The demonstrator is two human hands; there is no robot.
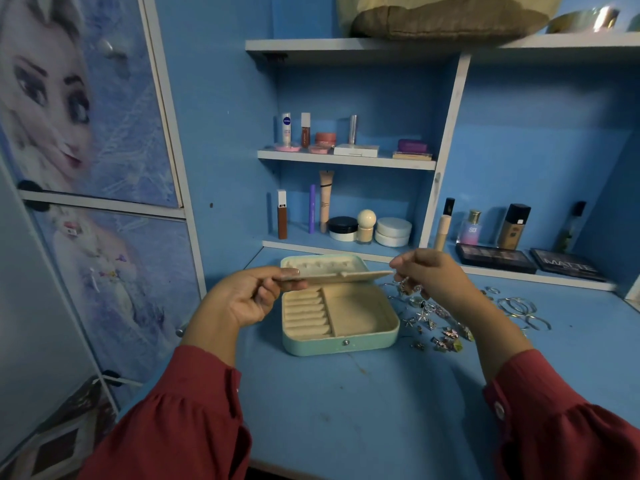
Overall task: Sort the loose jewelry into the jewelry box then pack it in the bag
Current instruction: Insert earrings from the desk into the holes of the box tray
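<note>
— Where is the jewelry box (341, 336) right now?

— It sits open on the blue desk (346, 410), near the middle, with its mint-green front wall and small snap button facing the person. Inside, cream lining: a row of ring rolls on the left, one plain compartment on the right. The lid (322, 263) stands up at the back.

— And the hands?

— Both are raised over the box, holding a flat cream insert panel (341, 276) level between them. The left hand (242, 299) pinches the panel's left end between thumb and curled fingers. The right hand (427, 275) pinches the right end with its fingertips.

— Is the panel touching the box?

— It hovers above the tray, in front of the lid; whether it is hinged to the box I cannot tell.

— The loose jewelry?

— Still on the desk, just right of the box: a scatter of small silver pieces (436, 327), rings and earrings by the look of them, partly hidden behind the right wrist. Further right lie several thin bangles (517, 308).

— Anything else around?

— Two dark makeup palettes (495, 258) at the back of the desk, and bottles and jars on the shelves (346, 159) behind. A tan bag (446, 19) sits on top of the shelf unit.
</note>
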